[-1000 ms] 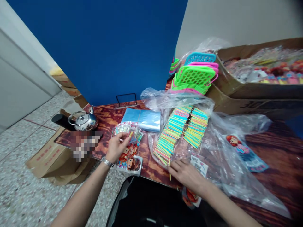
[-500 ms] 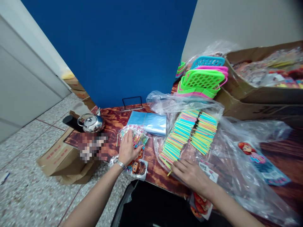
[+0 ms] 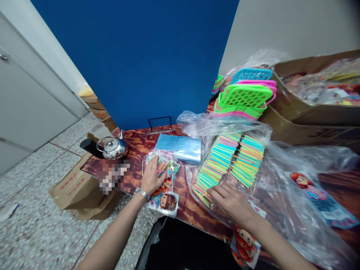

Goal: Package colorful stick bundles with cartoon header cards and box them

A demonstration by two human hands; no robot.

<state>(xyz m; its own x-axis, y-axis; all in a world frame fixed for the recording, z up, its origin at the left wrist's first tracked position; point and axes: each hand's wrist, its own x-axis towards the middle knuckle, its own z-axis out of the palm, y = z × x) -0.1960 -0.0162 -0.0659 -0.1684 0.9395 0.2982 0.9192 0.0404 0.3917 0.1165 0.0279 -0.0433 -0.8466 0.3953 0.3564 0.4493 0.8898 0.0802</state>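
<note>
My left hand [image 3: 152, 177] lies flat with its fingers apart on several clear packets [image 3: 161, 159] with coloured contents. Below it are cartoon-face cards [image 3: 168, 201] at the table's front edge. My right hand [image 3: 229, 200] rests at the lower end of a long row of thin coloured sticks [image 3: 216, 161], its fingers bent and close together over them; whether a stick is between the fingertips is hidden. A second, shorter row of sticks [image 3: 248, 160] lies to the right. Both rows lie on a clear plastic sheet [image 3: 277, 195]. Behind my left hand is a stack of blue film bags [image 3: 180, 147].
A metal teapot [image 3: 114, 147] stands on the table's left end. Nested plastic baskets [image 3: 244, 97] and an open cardboard box [image 3: 309, 116] are at the back right. A blue panel [image 3: 140, 63] rises behind the table; a cardboard box [image 3: 73, 189] sits on the floor at left.
The whole view has shifted slightly. My right hand has moved a little up over the row's lower end, and the yellow stick tip that stuck out by its fingers no longer shows there.
</note>
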